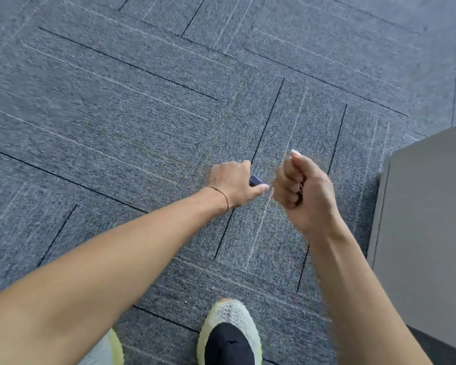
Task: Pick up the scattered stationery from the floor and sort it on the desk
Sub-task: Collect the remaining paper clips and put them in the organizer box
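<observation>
My left hand (233, 184) hangs over the grey carpet (142, 114) and grips a small dark blue object (254, 180); only one corner pokes out past the thumb, so its kind is unclear. My right hand (299, 187) is curled into a fist just to the right of it, thumb up. Something small and reddish-brown (300, 186) shows between its curled fingers, too hidden to name. The two hands are a few centimetres apart. No other stationery lies on the visible floor.
A grey cabinet or desk side (427, 233) fills the right edge. My two shoes (231, 333) stand at the bottom. The carpet tiles carry dark and pale stripes.
</observation>
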Demonstrator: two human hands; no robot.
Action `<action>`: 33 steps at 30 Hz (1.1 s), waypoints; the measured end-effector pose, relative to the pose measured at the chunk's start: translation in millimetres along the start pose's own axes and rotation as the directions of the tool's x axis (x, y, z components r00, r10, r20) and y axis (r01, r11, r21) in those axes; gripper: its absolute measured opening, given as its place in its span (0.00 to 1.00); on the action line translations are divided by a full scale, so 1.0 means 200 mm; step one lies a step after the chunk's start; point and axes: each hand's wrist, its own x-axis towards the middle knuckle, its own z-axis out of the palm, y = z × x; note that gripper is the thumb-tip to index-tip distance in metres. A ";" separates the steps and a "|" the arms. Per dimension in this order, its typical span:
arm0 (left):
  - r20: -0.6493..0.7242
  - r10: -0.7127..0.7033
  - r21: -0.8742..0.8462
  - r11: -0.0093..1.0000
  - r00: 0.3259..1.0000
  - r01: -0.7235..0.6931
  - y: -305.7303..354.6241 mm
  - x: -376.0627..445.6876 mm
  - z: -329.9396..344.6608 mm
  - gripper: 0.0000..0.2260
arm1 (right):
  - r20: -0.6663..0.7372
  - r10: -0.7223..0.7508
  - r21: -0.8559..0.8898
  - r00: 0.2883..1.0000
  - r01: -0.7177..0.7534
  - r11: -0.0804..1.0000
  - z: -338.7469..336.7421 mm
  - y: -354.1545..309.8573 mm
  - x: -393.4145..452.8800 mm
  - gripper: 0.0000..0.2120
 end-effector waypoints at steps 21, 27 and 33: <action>-0.117 -0.280 -0.915 0.403 0.953 0.005 -0.06 0.33 -0.63 0.20 | -0.302 -0.158 -0.631 0.940 -0.073 0.773 0.44 -0.40 0.48 0.25; -0.186 -0.203 -0.921 0.377 0.961 -0.099 0.21 0.20 -1.32 0.23 | -0.309 -0.351 -0.652 0.884 0.071 0.755 0.77 -1.01 0.18 0.26; -0.208 -0.178 -0.898 0.425 0.962 -0.115 0.59 -0.10 -2.08 0.22 | -0.328 -0.446 -0.635 0.833 0.155 0.757 1.11 -1.61 -0.35 0.26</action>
